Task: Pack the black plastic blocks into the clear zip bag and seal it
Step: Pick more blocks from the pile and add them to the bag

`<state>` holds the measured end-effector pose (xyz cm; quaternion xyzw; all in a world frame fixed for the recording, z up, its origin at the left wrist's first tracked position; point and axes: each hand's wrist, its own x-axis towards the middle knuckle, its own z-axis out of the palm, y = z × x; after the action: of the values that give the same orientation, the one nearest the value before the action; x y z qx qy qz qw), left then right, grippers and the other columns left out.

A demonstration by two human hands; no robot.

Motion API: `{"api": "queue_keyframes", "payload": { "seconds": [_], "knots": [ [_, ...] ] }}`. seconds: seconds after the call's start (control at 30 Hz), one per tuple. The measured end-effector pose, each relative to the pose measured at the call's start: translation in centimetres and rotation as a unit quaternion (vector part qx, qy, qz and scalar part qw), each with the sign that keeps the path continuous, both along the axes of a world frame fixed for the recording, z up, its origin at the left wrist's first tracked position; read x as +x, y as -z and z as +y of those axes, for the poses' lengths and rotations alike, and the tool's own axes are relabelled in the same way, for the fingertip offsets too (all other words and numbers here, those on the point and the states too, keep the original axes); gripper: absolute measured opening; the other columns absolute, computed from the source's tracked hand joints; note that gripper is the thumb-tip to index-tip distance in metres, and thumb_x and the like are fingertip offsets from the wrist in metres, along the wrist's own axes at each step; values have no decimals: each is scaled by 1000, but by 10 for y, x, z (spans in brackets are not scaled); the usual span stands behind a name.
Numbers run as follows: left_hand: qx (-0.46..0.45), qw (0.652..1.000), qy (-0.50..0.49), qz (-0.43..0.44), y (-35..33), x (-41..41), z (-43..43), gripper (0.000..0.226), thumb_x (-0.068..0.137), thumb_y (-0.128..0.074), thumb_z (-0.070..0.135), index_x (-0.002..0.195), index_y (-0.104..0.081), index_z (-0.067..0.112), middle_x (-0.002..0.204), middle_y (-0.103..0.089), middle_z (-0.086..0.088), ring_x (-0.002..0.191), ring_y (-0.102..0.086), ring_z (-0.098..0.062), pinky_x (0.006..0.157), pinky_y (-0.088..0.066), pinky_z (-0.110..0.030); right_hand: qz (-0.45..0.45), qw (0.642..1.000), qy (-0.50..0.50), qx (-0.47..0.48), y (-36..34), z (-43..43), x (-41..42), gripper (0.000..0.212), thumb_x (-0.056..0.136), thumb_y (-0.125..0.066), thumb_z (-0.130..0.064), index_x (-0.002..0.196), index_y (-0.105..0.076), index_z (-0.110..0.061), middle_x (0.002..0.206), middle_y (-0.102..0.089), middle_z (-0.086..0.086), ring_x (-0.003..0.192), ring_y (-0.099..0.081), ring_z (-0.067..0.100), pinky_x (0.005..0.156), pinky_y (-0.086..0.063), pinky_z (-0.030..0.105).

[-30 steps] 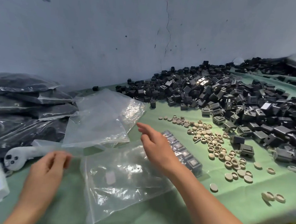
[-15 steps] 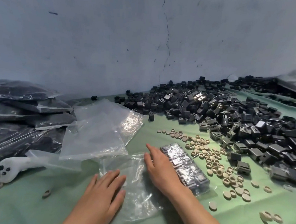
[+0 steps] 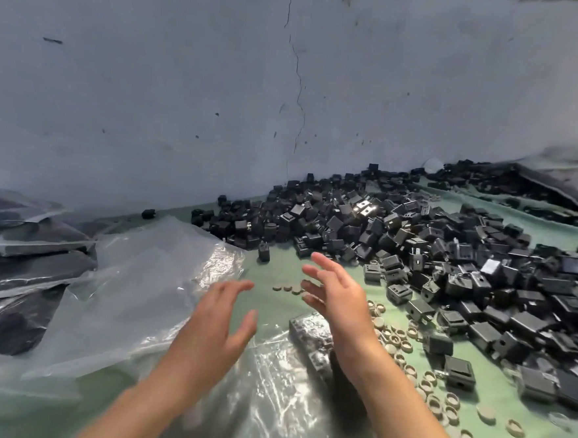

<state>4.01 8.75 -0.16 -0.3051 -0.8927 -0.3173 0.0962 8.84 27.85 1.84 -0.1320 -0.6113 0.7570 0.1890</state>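
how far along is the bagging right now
Done: filled bags are stacked at the left, and one row of blocks lies in clear plastic. In hand: nothing; the left hand and right hand hover open over the clear zip bag. Left: the big loose pile of black blocks.

Green table: black blocks heaped, tan rings, clear bags.

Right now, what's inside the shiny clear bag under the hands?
A row of black blocks shows through the clear bag. The right forearm hides the row's near end.
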Motion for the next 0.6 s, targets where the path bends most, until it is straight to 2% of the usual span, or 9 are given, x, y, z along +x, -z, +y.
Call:
{"api": "queue_keyframes", "payload": {
  "seconds": [0.07, 0.13, 0.23, 0.37, 0.43, 0.5, 0.6],
  "knots": [
    [-29, 999, 12, -7, 1, -28, 48, 51, 96, -52, 45, 143, -37, 34, 143, -36, 11, 127, -42, -5, 106, -39, -31, -12, 995, 19, -92, 1, 19, -1, 26, 104, -46, -13, 118, -65, -22, 113, -72, 3, 105, -69, 23, 92, -56, 37],
    [-61, 998, 23, -13, 4, -55, 98, 61, 95, -55, 46, 148, -31, 31, 150, -29, 6, 132, -40, -10, 106, -40, -32, -16, 987, 34, -154, 6, 35, -4, 23, 104, -46, -13, 111, -67, -22, 109, -74, 5, 101, -71, 26, 86, -57, 35],
    [-115, 993, 16, -4, 9, -97, 167, 73, 93, -60, 47, 153, -21, 32, 160, -10, -2, 143, -29, -28, 111, -39, -46, -25, 978, 54, -202, 18, 55, -11, 24, 104, -46, -15, 106, -69, -23, 102, -77, 3, 93, -73, 22, 83, -57, 34],
    [-200, 980, -15, 14, 16, -149, 220, 82, 91, -60, 51, 154, -10, 39, 164, 8, -9, 150, -8, -37, 113, -34, -57, -47, 968, 77, -232, 29, 78, -16, 24, 104, -47, -16, 103, -71, -21, 98, -77, 3, 89, -72, 21, 83, -57, 37],
    [-224, 974, -14, 24, 20, -170, 228, 89, 87, -66, 50, 153, -7, 43, 164, 8, -9, 150, -5, -39, 110, -36, -59, -62, 971, 73, -221, 33, 86, -13, 25, 104, -46, -17, 104, -71, -21, 96, -78, 1, 91, -73, 22, 84, -58, 38],
    [-212, 977, -12, 37, 25, -182, 229, 90, 83, -71, 47, 150, -11, 43, 164, 4, -9, 149, -8, -39, 109, -38, -59, -75, 974, 67, -204, 35, 93, -9, 27, 105, -45, -17, 104, -72, -22, 96, -78, 0, 94, -73, 22, 86, -58, 38],
    [-185, 978, -36, 91, 40, -182, 228, 74, 85, -70, 46, 145, -29, 34, 159, -15, -14, 141, -28, -40, 110, -38, -53, -84, 976, 63, -190, 33, 102, -3, 28, 105, -44, -15, 104, -72, -21, 100, -77, 3, 97, -72, 25, 86, -58, 40]
  ]
}}
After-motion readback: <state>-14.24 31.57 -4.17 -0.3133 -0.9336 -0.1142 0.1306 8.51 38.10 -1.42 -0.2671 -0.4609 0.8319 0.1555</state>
